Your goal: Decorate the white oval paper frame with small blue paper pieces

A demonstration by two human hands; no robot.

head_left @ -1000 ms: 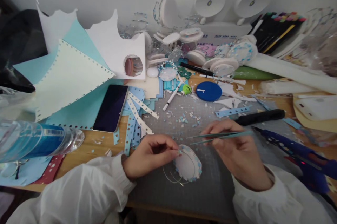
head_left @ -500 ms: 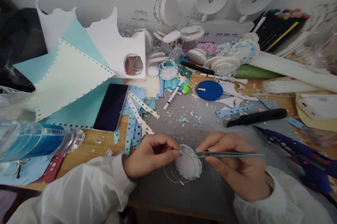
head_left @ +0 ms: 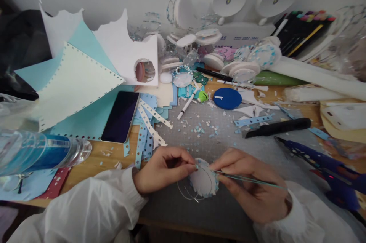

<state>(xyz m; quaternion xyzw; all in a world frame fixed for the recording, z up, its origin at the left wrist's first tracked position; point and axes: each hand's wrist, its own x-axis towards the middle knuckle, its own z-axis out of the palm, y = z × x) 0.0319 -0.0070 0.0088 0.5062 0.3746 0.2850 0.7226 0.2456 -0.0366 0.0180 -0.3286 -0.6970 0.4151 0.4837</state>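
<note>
A small white disc (head_left: 202,182) edged with pale blue bits hangs over the grey mat, with thin loops of wire or thread (head_left: 183,194) across and below it. My left hand (head_left: 168,168) pinches the disc's upper left edge between thumb and index finger. To the disc's right, my right hand (head_left: 248,182) grips teal cords (head_left: 257,181) between thumb and fingers. Their loose ends trail over the palm toward the wrist. Where the cords meet the disc is too small to make out.
A phone (head_left: 120,116), punched paper strips (head_left: 151,125) and a water bottle (head_left: 57,153) lie left. On the right are a black cutter (head_left: 278,127) and a blue glue gun (head_left: 320,159) with a red light. White discs (head_left: 208,36) crowd the back near a blue oval (head_left: 227,98).
My right hand has shifted slightly left and down toward the disc, and the cords now slant downward to the right instead of running level. My left hand stays almost still.
</note>
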